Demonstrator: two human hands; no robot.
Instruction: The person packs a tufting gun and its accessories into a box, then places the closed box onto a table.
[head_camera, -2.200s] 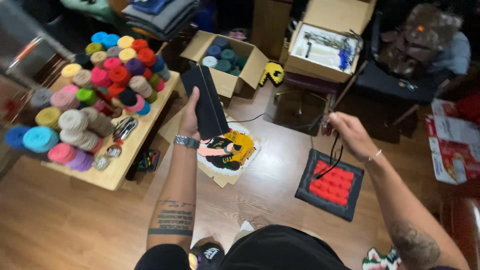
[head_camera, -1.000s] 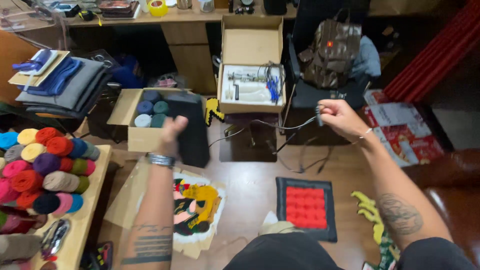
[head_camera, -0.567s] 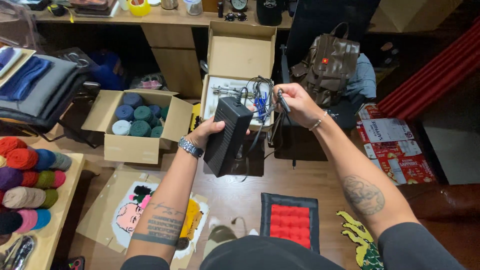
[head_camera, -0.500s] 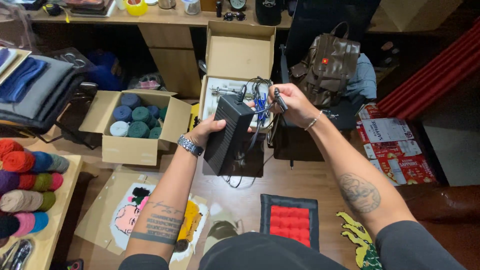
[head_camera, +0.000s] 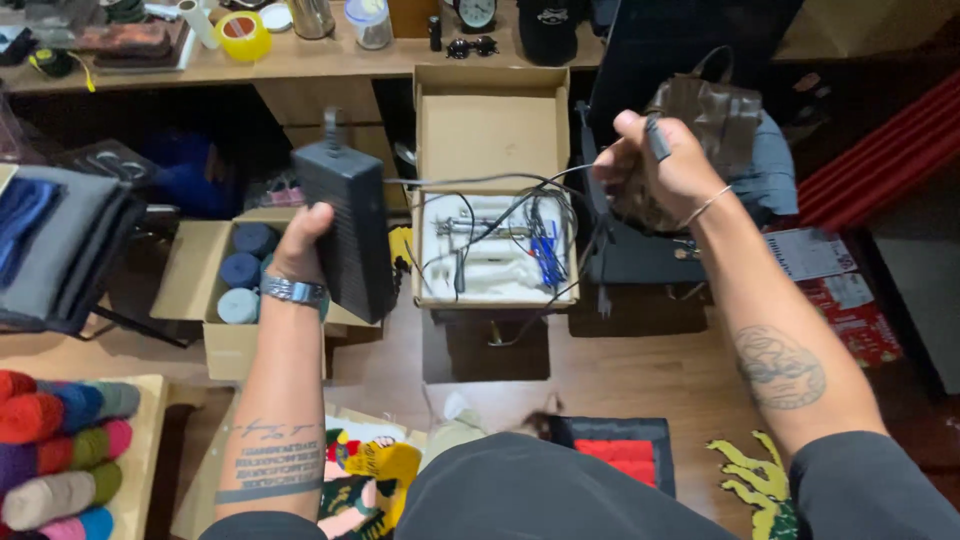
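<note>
The left hand (head_camera: 300, 235) has its fingers wrapped round a black power brick (head_camera: 347, 228), held upright in the air above the box of yarn cones (head_camera: 232, 275). The right hand (head_camera: 655, 160) is closed on the brick's black cable (head_camera: 520, 190), which loops between the two hands over the open cardboard box of tools (head_camera: 490, 200). Half a second ago both hands sat together at the brick; now they have pulled well apart.
</note>
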